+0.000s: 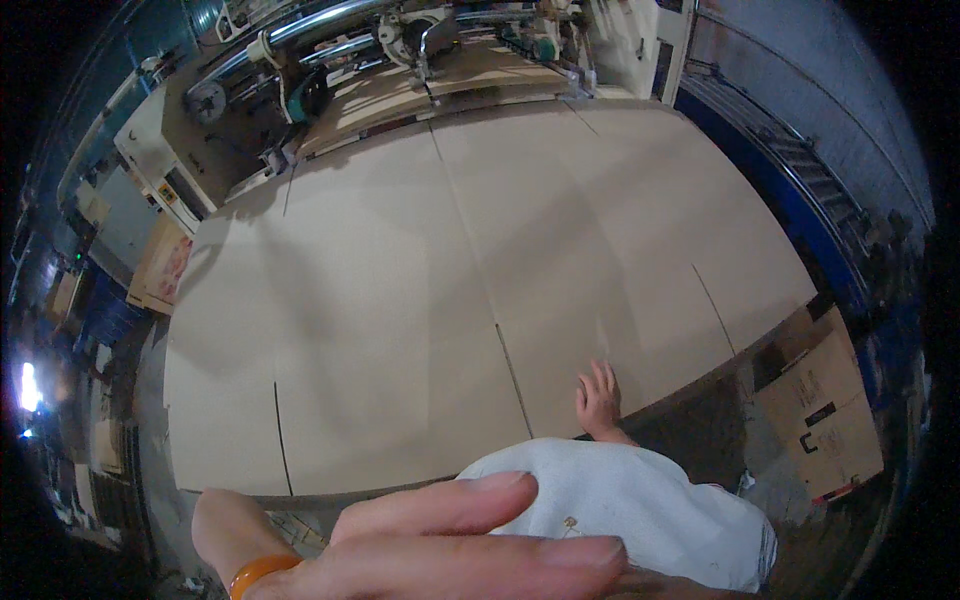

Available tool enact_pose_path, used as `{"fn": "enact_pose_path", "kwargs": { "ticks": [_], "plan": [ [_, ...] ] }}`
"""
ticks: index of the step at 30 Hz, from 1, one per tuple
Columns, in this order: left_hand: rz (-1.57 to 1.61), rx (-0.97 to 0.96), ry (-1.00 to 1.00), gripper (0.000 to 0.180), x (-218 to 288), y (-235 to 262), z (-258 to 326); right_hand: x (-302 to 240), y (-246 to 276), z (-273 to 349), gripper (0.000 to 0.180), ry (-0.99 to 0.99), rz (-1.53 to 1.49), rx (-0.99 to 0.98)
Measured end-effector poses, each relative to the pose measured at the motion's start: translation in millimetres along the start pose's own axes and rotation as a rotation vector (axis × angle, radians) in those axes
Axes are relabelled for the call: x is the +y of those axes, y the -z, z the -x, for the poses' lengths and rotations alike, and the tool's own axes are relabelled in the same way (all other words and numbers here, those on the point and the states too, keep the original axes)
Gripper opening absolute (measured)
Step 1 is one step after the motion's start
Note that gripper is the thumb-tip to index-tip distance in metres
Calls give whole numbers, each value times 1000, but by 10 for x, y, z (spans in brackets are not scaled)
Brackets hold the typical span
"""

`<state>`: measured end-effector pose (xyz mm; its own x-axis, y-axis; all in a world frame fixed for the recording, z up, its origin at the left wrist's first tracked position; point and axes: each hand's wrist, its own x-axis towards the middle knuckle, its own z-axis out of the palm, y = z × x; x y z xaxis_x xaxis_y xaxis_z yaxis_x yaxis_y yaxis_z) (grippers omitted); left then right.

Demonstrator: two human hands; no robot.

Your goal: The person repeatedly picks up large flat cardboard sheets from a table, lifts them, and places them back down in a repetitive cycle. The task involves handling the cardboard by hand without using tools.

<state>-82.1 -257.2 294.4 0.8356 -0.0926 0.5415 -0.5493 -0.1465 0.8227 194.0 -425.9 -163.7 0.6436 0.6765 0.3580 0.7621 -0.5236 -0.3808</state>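
A wide, pale tan cardboard blank (360, 270) spreads out in front of me, with dark slots cut in from its edges and a crease running through the middle. My right hand (599, 400) rests on its near edge, right of centre, fingers stretched out and palm down, gripping nothing. Close to the camera, my left hand (450, 545) is raised with its fingers straight and pointing right. An orange band (264, 572) circles that wrist, and nothing shows in the fingers. White cloth (620, 505) of my clothing hides part of my right forearm.
Beyond the blank's far edge stands a machine with metal rollers (320, 22) and pale side housings (165, 150). A blue-framed rack (780, 165) runs along the right. Printed cardboard (825, 415) sits at the near right; more cardboard (160, 262) leans at the left.
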Motion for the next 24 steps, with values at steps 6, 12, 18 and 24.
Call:
{"fn": "enact_pose_path", "kwargs": {
  "ticks": [6, 12, 18, 24],
  "plan": [
    [-71, -110, -49, 14, 79, 13, 49, 7, -15, -5, 35, -8, 9, -5],
    [18, -1, -220, 19, -150, -10, 199, 26, -2, -32, 36, 22, -10, -20],
    [-42, 83, 205, 29, 298, -25, -27, 69, -76, -5, 37, 26, -11, -24],
    [-47, 380, 255, 41, 250, -52, 190, 36, -65, -5, 36, 14, -23, -3]
  ]
}}
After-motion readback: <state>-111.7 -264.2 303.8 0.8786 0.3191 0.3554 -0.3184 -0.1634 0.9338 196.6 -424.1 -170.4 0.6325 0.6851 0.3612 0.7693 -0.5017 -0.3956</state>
